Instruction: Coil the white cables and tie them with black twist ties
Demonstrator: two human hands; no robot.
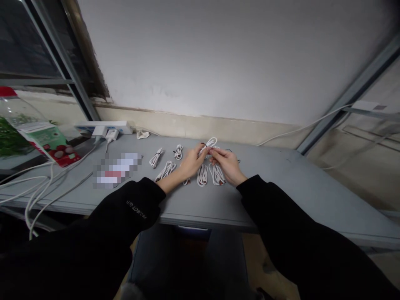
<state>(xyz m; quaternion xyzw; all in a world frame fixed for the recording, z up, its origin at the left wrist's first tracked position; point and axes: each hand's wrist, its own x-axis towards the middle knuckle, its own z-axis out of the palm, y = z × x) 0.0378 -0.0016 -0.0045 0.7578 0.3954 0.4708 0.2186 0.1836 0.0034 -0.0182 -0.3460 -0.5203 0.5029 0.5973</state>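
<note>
Cable [211, 143], white, looped: I grasp it with my left hand [193, 162] near the desk's [281, 187] back edge; my right hand [229, 164] adjoins, grip unclear.

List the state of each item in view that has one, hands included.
Left hand: closed on a coiled cable
Coiled cable: looped, held
Right hand: fingertips drawn together at that cable, grip unclear
Far-left cable bundle: coiled and tied
Small cable bundle: coiled and tied
Front cable bundles: coiled, some partly hidden
Power strip: two plugs inserted
Bottle: red cap on
</note>
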